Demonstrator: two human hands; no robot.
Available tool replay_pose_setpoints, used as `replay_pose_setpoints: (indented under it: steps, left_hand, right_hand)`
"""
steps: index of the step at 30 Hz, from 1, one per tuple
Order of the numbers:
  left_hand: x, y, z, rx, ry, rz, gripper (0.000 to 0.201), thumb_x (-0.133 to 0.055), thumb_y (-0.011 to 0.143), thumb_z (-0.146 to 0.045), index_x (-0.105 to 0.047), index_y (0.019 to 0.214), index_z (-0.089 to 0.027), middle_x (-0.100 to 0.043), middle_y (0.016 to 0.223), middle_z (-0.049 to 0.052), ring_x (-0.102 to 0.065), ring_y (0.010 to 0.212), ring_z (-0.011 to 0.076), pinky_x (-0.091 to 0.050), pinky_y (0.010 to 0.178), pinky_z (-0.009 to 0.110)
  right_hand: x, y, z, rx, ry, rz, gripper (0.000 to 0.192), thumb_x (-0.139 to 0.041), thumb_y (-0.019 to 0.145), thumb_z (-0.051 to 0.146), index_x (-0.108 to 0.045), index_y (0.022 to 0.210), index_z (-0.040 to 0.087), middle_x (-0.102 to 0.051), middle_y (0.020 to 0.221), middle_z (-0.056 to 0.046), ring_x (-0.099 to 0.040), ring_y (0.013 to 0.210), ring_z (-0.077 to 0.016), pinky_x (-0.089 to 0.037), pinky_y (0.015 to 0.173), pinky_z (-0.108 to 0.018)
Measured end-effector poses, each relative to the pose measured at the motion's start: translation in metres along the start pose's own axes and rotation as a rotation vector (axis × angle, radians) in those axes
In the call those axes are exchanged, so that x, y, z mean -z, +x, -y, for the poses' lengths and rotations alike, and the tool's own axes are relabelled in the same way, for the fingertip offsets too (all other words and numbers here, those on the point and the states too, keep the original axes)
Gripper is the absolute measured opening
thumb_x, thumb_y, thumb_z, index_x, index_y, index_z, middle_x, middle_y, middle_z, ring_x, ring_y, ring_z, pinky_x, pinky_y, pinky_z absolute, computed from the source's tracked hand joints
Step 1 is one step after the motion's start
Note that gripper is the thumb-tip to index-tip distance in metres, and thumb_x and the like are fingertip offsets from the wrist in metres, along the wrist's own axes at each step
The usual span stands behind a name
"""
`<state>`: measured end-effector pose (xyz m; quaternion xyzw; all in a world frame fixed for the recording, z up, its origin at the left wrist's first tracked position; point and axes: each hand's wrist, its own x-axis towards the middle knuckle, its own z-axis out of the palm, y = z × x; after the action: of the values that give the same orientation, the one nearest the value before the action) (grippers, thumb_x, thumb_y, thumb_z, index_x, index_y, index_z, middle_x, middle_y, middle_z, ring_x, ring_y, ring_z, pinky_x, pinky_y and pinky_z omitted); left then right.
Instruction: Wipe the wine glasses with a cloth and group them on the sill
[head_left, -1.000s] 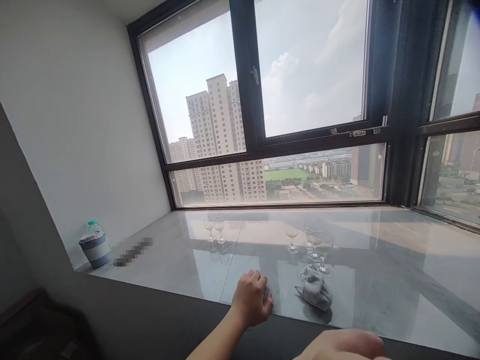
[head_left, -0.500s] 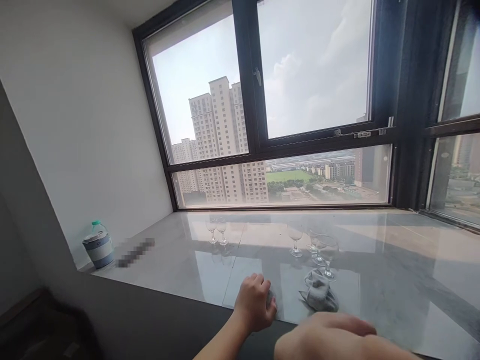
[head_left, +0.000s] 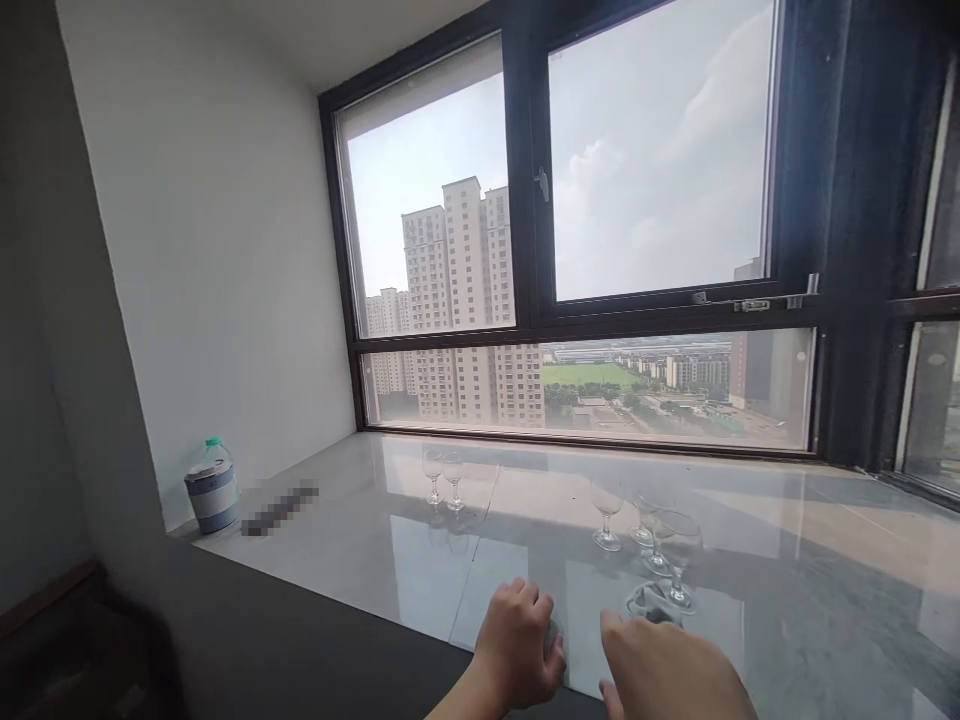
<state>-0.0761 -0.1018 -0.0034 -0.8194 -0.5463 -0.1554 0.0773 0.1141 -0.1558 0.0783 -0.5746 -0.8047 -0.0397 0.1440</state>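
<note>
My left hand [head_left: 519, 640] is at the front edge of the grey tiled sill [head_left: 360, 550], fingers curled round something. Only a small greyish, rounded edge of it shows beside the thumb, so its kind is unclear. My right hand [head_left: 671, 665] is in front of a crumpled grey cloth [head_left: 651, 603] and covers most of it. Its fingertips are hidden, and I cannot tell whether they touch the cloth. Just behind the cloth stands an upright stemmed glass [head_left: 679, 560], with several more close by, among them another stemmed glass [head_left: 607, 510] to the left.
Two stemmed glasses [head_left: 454, 480] stand farther back on the left. At the sill's left end, a blue-and-white tub [head_left: 212, 497] sits before a bottle with a green cap [head_left: 214, 442]. Behind the sill rises a dark-framed window [head_left: 529, 320]. A blurred-out patch [head_left: 279, 507] lies near the tub.
My right hand has moved forward to the cloth and now hides much of it. The left hand keeps its curled grip. The whole view has shifted slightly.
</note>
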Motion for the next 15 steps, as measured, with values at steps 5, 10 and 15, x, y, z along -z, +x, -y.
replay_pose_setpoints:
  steps: [5, 10, 15]
  left_hand:
    - [0.001, -0.001, 0.000, -0.005, -0.016, -0.008, 0.023, -0.055, 0.075, -0.039, -0.053, 0.090, -0.022, -0.059, 0.096, 0.006, -0.051, 0.089, 0.0233, -0.041, 0.075, 0.037]
    - [0.003, 0.000, -0.001, 0.003, -0.032, -0.018, 0.020, -0.054, 0.075, -0.037, -0.052, 0.089, -0.023, -0.059, 0.096, 0.005, -0.050, 0.090, 0.0225, -0.039, 0.076, 0.036]
    - [0.007, 0.001, -0.003, 0.010, -0.029, -0.004, 0.017, -0.053, 0.076, -0.034, -0.052, 0.089, -0.023, -0.058, 0.096, 0.004, -0.049, 0.089, 0.0221, -0.038, 0.075, 0.036]
  right_hand:
    - [-0.072, 0.027, -0.012, -0.106, -0.097, -0.213, 0.036, -0.049, 0.084, 0.024, -0.062, 0.118, 0.019, -0.065, 0.112, -0.013, -0.056, 0.111, -0.0290, -0.047, 0.079, -0.036]
    - [-0.117, 0.036, -0.029, -0.151, -0.075, -0.362, 0.038, -0.044, 0.085, 0.018, -0.063, 0.118, 0.014, -0.060, 0.120, -0.014, -0.050, 0.116, -0.0284, -0.042, 0.092, -0.040]
    - [-0.090, 0.036, -0.032, -0.204, -0.125, -0.410, 0.036, -0.042, 0.087, 0.020, -0.062, 0.116, 0.017, -0.056, 0.125, -0.013, -0.047, 0.118, -0.0284, -0.039, 0.094, -0.040]
